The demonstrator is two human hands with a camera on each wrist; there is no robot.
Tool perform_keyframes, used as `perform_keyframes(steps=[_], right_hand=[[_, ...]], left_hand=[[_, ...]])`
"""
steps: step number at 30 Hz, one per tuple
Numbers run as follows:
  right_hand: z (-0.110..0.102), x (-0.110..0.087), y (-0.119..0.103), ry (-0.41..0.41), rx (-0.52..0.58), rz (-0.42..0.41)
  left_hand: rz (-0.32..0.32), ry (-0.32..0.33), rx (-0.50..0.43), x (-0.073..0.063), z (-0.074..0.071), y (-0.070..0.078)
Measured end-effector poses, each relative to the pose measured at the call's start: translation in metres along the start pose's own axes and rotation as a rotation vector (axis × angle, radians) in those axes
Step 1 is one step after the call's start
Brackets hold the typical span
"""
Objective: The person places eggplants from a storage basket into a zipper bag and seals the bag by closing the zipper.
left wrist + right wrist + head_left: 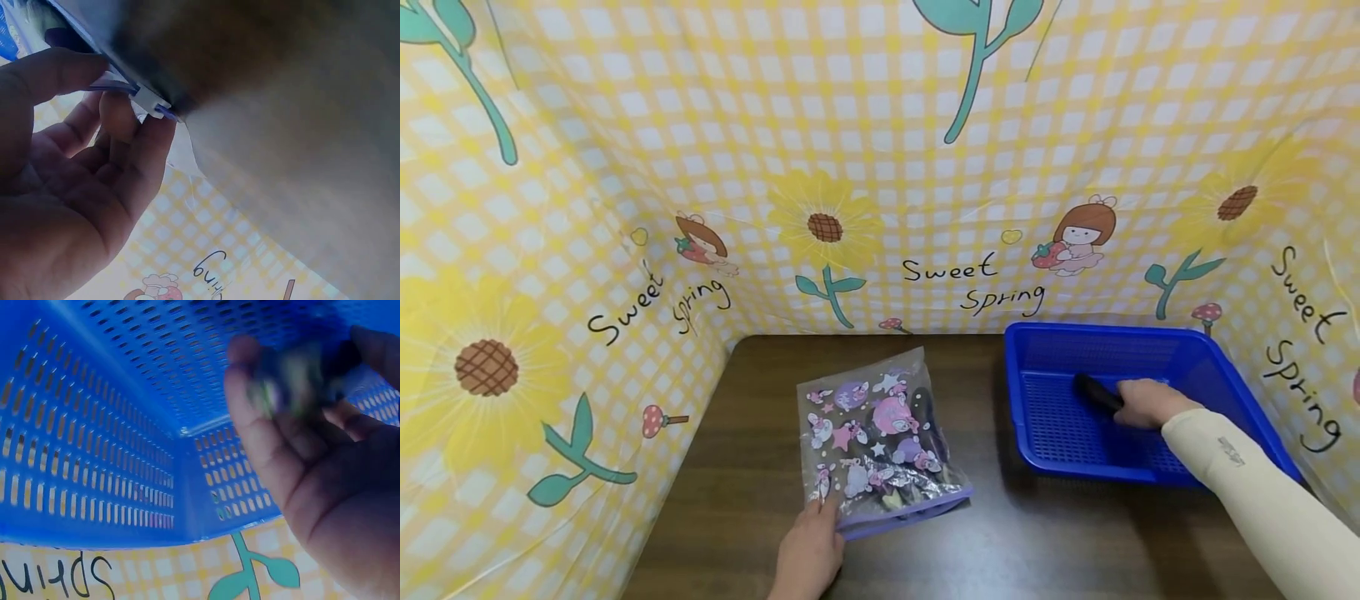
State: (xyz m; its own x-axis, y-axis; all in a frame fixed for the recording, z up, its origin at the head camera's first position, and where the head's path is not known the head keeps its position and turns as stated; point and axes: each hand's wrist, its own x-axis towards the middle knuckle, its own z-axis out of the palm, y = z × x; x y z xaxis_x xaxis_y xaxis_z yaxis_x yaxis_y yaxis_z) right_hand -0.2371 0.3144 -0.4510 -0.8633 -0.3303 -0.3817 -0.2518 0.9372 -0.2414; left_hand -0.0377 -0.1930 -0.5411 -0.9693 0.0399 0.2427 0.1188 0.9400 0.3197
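Note:
A clear zip bag (pixel 865 442) printed with pink and purple cartoon figures lies on the table, its purple zip edge towards me. Long dark eggplants (pixel 928 417) with greenish stem ends show through its right side. My left hand (pixel 811 546) pinches the bag's near left corner, where the left wrist view reveals a white zip slider (pixel 150 101) at the fingertips. Over at the right, my right hand (pixel 1150 402) reaches into a blue plastic basket (pixel 1022 417) and grips another dark eggplant (pixel 1096 393) by its stem end. In the right wrist view that eggplant (pixel 294 381) is blurred.
The basket has slotted walls and stands at the table's back right, close to the cloth. Yellow checked cloth (pixel 925 192) with flowers and lettering encloses the back and both sides. Brown wooden tabletop (pixel 730 467) extends left of the bag and between bag and basket.

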Motion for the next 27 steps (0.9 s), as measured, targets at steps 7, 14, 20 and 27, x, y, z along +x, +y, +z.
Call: perform_keyframes(steps=[7, 14, 20, 27], right_hand=[[-0.01, -0.014, -0.01, 0.041, 0.066, -0.014], [-0.016, -0.041, -0.036, 0.152, 0.132, -0.064], [-0.012, -0.067, -0.073, 0.228, 0.164, -0.132], [0.006, -0.091, -0.117, 0.234, 0.257, -0.227]], left_hand=[[-0.033, -0.002, 0.015, -0.003, -0.002, -0.001], [-0.128, 0.063, 0.074, -0.009, -0.001, -0.001], [-0.241, 0.026, 0.058, -0.01, 0.001, -0.001], [-0.227, 0.015, 0.041, -0.008, 0.0, 0.001]])
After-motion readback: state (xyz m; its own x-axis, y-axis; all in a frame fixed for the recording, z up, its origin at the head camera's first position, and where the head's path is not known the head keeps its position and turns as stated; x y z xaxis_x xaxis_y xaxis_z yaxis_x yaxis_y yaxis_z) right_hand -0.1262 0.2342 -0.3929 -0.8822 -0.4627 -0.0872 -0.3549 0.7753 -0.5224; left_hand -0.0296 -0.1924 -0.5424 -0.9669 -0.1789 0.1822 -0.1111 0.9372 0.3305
